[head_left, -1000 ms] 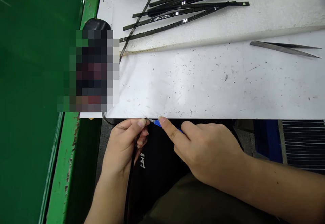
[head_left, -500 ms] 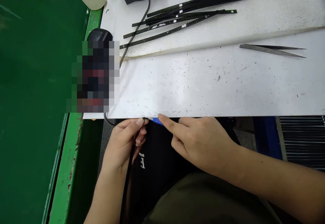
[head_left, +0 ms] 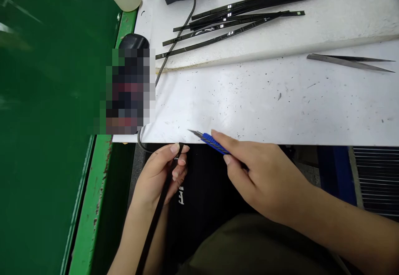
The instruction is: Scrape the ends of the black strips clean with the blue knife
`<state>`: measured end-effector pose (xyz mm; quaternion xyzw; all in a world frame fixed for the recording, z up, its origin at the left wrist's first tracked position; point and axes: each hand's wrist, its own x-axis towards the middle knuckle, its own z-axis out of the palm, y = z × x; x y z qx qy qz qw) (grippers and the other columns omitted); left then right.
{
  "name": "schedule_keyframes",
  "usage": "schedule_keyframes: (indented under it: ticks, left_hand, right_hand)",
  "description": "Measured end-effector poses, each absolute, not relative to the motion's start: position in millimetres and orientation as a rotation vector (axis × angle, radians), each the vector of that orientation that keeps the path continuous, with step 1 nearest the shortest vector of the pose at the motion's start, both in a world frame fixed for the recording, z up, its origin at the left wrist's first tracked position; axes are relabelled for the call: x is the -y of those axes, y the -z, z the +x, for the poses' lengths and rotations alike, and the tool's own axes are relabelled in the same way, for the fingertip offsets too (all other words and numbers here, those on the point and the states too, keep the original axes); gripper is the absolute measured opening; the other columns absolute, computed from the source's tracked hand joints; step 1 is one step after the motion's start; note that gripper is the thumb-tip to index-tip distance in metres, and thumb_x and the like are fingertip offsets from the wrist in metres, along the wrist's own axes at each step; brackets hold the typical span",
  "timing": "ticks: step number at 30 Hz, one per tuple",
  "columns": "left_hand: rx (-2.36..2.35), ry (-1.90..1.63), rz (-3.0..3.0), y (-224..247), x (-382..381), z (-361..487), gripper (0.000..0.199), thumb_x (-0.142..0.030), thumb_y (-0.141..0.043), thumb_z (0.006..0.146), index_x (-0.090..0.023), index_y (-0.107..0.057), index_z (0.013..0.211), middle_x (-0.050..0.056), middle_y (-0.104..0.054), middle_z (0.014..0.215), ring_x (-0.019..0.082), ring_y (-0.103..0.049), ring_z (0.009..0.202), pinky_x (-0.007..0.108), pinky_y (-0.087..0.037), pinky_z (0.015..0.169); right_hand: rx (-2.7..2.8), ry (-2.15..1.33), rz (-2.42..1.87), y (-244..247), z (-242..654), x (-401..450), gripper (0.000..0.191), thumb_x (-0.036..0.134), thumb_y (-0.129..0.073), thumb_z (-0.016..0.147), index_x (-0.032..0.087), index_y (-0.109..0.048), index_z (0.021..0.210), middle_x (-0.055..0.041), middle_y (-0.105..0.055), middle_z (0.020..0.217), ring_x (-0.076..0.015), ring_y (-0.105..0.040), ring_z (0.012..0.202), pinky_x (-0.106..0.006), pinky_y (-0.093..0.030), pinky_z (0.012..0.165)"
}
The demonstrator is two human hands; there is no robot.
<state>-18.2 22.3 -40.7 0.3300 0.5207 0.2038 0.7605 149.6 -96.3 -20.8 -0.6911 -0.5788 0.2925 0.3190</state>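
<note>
My left hand (head_left: 163, 169) pinches the end of a long black strip (head_left: 155, 221) between thumb and fingers, just below the table's front edge. The strip runs down along my forearm and out at the bottom of the view. My right hand (head_left: 262, 169) is closed around a blue craft knife (head_left: 215, 143), index finger laid along its top. Its pointed metal blade aims left over the table edge, apart from the strip. Several glossy black strips (head_left: 237, 15) with pale end marks lie in a loose pile at the back.
Metal tweezers (head_left: 349, 62) rest on the white table (head_left: 237, 100), which is dotted with dark scraps. A white foam slab (head_left: 343, 21) lies under the pile. A cable (head_left: 188, 15) crosses at left, near a partly blurred black object (head_left: 134, 42). Green frame (head_left: 101, 183) stands left.
My right hand has drawn the knife up and right, away from the left fingertips, so its blade now shows. The left hand still grips the strip, whose length is more visible. The view has shifted slightly.
</note>
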Motion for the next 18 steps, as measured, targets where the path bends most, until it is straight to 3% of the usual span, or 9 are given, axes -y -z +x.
schedule_keyframes:
  ticks: [4, 8, 14, 18]
  left_hand:
    - [-1.095, -0.402, 0.689, 30, -17, -20, 0.02, -0.033, -0.071, 0.07, -0.013, -0.066, 0.07, -0.004, -0.049, 0.051, 0.002, -0.032, 0.035, 0.014, -0.026, 0.033]
    - [-1.064, -0.381, 0.702, 20, -11, -19, 0.023, -0.035, -0.072, 0.069, -0.013, -0.065, 0.068, -0.003, -0.05, 0.051, 0.003, -0.031, 0.035, 0.015, -0.023, 0.031]
    - [-1.082, -0.366, 0.855, 21, -11, -15, 0.027, -0.039, -0.074, 0.068, -0.015, -0.064, 0.059, -0.001, -0.052, 0.048, 0.006, -0.039, 0.036, 0.017, -0.027, 0.032]
    - [-1.253, -0.459, 1.199, 20, -8, -14, 0.015, -0.031, -0.077, 0.068, -0.017, -0.072, 0.065, 0.0, -0.058, 0.049, 0.01, -0.047, 0.041, 0.02, -0.037, 0.039]
  right_hand:
    - [1.204, -1.071, -1.687, 10, 149, 89, 0.048, 0.015, -0.054, 0.087, 0.024, -0.053, 0.134, 0.0083, -0.063, 0.067, -0.0086, -0.054, 0.052, -0.02, -0.048, 0.054]
    - [1.019, -1.269, -1.557, 2, 144, 83, 0.032, 0.007, -0.053, 0.083, 0.025, -0.066, 0.106, 0.0091, -0.056, 0.062, -0.0066, -0.047, 0.048, -0.016, -0.041, 0.044]
    - [0.899, -1.505, -1.265, -13, 138, 77, 0.04, -0.01, -0.045, 0.076, 0.02, -0.066, 0.093, 0.0079, -0.059, 0.072, -0.0059, -0.055, 0.066, -0.016, -0.047, 0.064]
    - [0.803, -1.568, -1.168, -10, 135, 84, 0.038, -0.005, -0.047, 0.076, 0.02, -0.066, 0.097, 0.01, -0.044, 0.061, -0.0047, -0.038, 0.046, -0.017, -0.035, 0.045]
